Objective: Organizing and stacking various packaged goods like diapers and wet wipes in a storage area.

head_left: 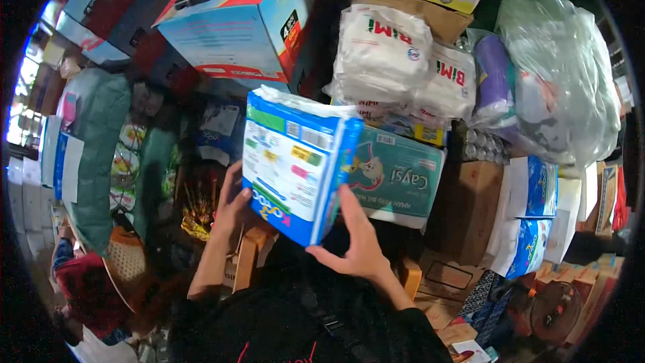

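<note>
A blue-and-white plastic diaper pack (pixel 285 161) is held up in front of me, tilted, with its printed face turned toward me. My left hand (pixel 230 207) grips its lower left side, the thumb lying at the edge. On the lower right, my right hand (pixel 353 245) presses against the narrow side and bottom corner, thumb underneath and fingers partly hidden behind the pack. Just behind it on the right lies a teal pack (pixel 396 178) with a cartoon animal. White plastic-wrapped packs (pixel 383 44) are stacked beyond that.
Blue-and-red cartons (pixel 228 33) stand at the far left. A large clear plastic bag (pixel 561 81) bulges at the far right beside a purple roll (pixel 494 70). Brown cartons (pixel 470 208) and more blue-white packs (pixel 527 245) sit to my right. Green sacks (pixel 97 154) are at left.
</note>
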The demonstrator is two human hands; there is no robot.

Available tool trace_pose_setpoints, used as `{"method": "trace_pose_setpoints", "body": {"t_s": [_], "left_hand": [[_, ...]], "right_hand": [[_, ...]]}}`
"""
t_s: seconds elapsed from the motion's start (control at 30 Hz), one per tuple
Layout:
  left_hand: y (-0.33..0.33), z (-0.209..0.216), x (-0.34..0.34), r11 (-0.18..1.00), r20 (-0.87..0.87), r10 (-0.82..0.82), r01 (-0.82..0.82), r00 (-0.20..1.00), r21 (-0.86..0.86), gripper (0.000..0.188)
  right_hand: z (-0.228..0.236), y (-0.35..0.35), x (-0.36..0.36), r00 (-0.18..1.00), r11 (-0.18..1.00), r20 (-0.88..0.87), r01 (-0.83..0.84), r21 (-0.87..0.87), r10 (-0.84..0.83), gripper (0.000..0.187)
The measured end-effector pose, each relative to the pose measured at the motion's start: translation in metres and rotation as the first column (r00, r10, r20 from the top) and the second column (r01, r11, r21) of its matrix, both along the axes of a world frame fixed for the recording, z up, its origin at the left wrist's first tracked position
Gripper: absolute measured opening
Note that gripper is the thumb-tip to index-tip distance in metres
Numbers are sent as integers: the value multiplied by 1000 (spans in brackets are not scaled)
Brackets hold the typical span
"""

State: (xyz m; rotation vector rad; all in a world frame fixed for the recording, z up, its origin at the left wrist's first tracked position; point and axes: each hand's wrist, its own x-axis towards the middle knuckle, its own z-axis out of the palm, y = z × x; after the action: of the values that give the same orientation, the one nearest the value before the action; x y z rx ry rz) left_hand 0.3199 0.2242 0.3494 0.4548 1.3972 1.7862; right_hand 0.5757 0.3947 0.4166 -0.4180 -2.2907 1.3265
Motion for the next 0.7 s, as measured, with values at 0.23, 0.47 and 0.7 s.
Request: {"method": "trace_pose_setpoints", "body": {"t_s": [0.23,0.47,0.7], "left_hand": [[-56,-66,-55,989,471,123,-146,874,12,67],[-106,-102,-80,608,-124,291,-283,949,-742,79],[-106,-141,-123,449,-259,-70,-202,963,-871,94]], "right_hand": [[-18,-36,-82,924,954,268,-225,-197,273,118],[-115,-63,-159,760,915,539,-181,-361,364,108],[-193,-70,-168,835,914,444,-158,-373,325,100]]}}
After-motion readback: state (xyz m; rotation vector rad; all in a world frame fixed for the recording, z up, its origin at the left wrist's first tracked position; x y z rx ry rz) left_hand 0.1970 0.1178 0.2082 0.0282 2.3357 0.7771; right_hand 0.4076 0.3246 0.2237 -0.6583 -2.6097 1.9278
